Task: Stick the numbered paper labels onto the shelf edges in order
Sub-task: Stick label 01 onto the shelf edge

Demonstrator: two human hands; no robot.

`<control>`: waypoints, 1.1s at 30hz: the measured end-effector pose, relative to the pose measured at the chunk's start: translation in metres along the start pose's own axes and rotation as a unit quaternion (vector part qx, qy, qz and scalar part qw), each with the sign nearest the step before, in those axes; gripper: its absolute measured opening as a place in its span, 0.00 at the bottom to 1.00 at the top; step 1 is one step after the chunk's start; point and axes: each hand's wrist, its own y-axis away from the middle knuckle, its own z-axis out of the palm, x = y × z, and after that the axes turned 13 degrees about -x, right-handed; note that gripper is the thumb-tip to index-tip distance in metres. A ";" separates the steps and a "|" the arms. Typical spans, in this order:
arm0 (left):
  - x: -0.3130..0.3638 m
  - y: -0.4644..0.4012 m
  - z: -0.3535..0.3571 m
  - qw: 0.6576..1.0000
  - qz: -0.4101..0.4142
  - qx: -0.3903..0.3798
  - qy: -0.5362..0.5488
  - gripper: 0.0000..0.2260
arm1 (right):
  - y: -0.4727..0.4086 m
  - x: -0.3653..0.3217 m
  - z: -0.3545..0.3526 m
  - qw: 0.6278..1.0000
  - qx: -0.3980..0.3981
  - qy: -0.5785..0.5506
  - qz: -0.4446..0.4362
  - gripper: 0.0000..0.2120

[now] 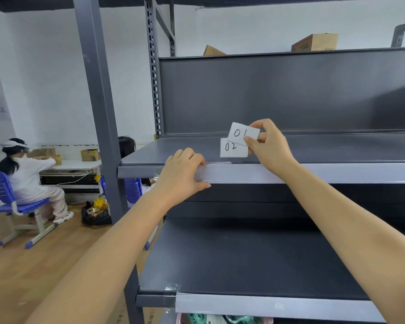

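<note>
1. Fingers (255, 142) of your right hand (270, 148): thumb and forefinger pinch two white paper labels at their right ends, the remaining fingers curled behind the paper.
2. Label "01" (242, 132): upper of the pair, tilted slightly, held above the top of the grey middle shelf (173, 150).
3. Label "02" (232, 148): lower of the pair, partly tucked under "01", its bottom edge just above the shelf's front lip. Both labels are in the air, neither stuck to anything.
4. Left hand (184, 171): draped over the front of the same shelf, to the left of the labels. Its fingers curl over the top of the lip and the thumb presses up from beneath, so the edge is clamped between them.
5. Pale strip (313, 173): runs along the middle shelf's front edge, starting at your left fingertips and continuing right past your right wrist. No label on the visible part of it.
6. Lower shelf (243, 258): dark top, with a matching pale strip (267, 305) along its front edge and a scrap of clear tape (172, 287) at the strip's left end.
7. Upper shelf (290, 52): carries two cardboard boxes (315, 42).
8. Background, left: a seated person (26, 176) on a purple chair (0, 190) at a white table (75, 163); a black bag (96, 213) on the wooden floor.
</note>
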 end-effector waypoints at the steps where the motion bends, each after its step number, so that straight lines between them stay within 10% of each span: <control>1: 0.000 0.000 0.000 1.000 0.001 0.000 0.002 0.21 | -0.002 0.002 -0.004 1.000 0.010 0.000 0.005 0.06; 16: -0.001 -0.001 0.000 1.000 0.002 -0.001 0.012 0.21 | -0.017 0.035 -0.036 0.980 0.011 0.144 0.134 0.13; 33: 0.000 0.002 0.001 1.000 -0.001 0.009 0.010 0.21 | -0.008 0.004 -0.020 0.997 0.042 0.056 0.017 0.05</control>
